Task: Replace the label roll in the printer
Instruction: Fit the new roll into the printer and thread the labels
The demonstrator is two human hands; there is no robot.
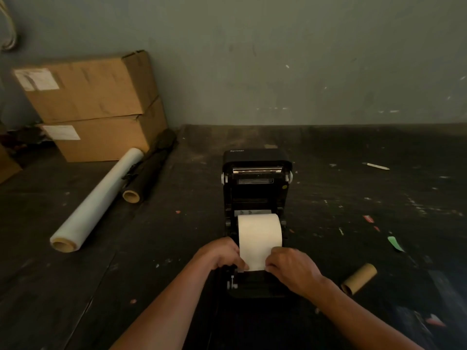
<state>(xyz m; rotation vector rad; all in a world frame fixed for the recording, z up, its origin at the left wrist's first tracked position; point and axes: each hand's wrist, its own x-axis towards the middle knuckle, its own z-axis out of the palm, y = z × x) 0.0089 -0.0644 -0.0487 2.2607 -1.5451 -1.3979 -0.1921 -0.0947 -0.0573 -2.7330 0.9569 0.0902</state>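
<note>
Head view: label roll (259, 229) seated in the open printer (255, 188), both hands drawing its loose end forward.

Left hand (220, 252) and right hand (290, 267) curled in, pinching the left and right edges of the paper strip near the printer's front. Lid tipped back toward the wall (278, 59). Empty cardboard core (358, 278) lying well apart on the dark table (101, 274), to the right. Best done by pulling evenly on both edges, keeping the strip square and flat between the side guides before closing the lid. Fingertips tucked under and hard to make out; guides and feed slot lost in shadow; forearms cut off at the bottom edge.
</note>
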